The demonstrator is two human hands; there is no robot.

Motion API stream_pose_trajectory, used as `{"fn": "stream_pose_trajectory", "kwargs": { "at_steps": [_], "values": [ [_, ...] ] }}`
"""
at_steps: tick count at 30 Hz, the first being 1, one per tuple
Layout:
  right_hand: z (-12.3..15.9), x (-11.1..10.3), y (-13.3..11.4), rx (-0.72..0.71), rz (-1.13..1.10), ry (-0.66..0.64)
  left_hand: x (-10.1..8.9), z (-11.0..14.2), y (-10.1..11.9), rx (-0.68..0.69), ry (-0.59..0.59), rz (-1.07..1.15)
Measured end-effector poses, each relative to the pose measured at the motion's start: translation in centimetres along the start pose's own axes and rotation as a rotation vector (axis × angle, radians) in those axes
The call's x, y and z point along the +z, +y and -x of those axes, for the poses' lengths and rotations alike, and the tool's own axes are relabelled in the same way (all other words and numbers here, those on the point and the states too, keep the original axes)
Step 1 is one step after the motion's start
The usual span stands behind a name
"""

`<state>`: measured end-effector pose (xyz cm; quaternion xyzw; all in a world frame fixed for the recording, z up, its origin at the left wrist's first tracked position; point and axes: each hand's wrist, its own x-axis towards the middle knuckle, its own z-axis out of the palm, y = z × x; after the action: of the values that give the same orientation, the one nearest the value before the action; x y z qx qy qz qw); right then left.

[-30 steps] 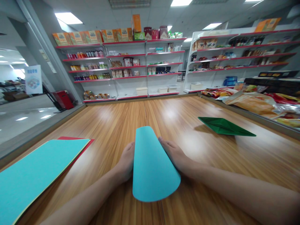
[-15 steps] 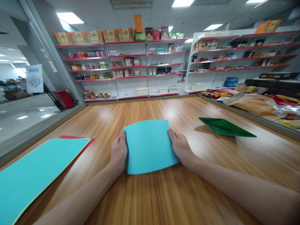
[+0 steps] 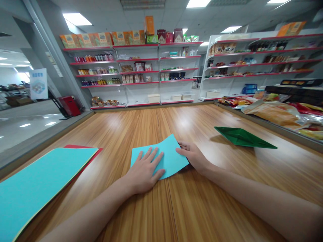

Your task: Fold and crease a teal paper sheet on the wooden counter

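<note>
A folded turquoise paper sheet (image 3: 169,155) lies on the wooden table (image 3: 202,208) straight ahead of me. My left hand (image 3: 144,171) rests flat on its near left part, fingers spread. My right hand (image 3: 191,155) grips the sheet's right edge, where the paper lifts slightly off the table.
A stack of coloured paper (image 3: 37,185), turquoise on top with red beneath, lies at the near left. A folded green paper boat (image 3: 243,137) sits to the right. Snack packets (image 3: 275,112) fill a counter at far right. Store shelves (image 3: 141,70) stand behind the table.
The sheet, held curved and upright between both hands, has been laid down flat. My left hand moved from its edge onto its top and now presses it.
</note>
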<state>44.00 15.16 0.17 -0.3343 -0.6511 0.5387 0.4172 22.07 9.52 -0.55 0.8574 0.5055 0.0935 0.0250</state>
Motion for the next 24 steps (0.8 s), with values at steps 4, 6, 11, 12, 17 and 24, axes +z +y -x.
{"fn": "stream_pose_trajectory", "kwargs": {
  "at_steps": [4,6,11,12,17,24],
  "values": [
    [0.7,-0.1,0.1,-0.043,-0.057,0.029,-0.3,0.0,0.2,-0.009,-0.048,-0.006],
    [1.2,0.2,-0.1,-0.163,0.052,0.003,-0.3,0.0,0.0,-0.006,-0.037,0.025],
    [2.3,1.2,-1.2,-0.602,0.639,-0.18,-0.5,0.1,0.2,0.085,0.124,0.32],
    [2.5,1.4,-1.4,-0.65,0.722,-0.227,-0.6,0.2,0.5,0.108,0.16,0.433],
    [2.7,1.7,-1.8,-0.719,0.907,-0.361,-0.8,0.7,1.6,0.128,0.134,0.807],
    [2.5,1.4,-1.7,-0.653,0.907,-0.351,-0.8,-0.1,0.1,-0.005,0.402,0.876]
  ]
}}
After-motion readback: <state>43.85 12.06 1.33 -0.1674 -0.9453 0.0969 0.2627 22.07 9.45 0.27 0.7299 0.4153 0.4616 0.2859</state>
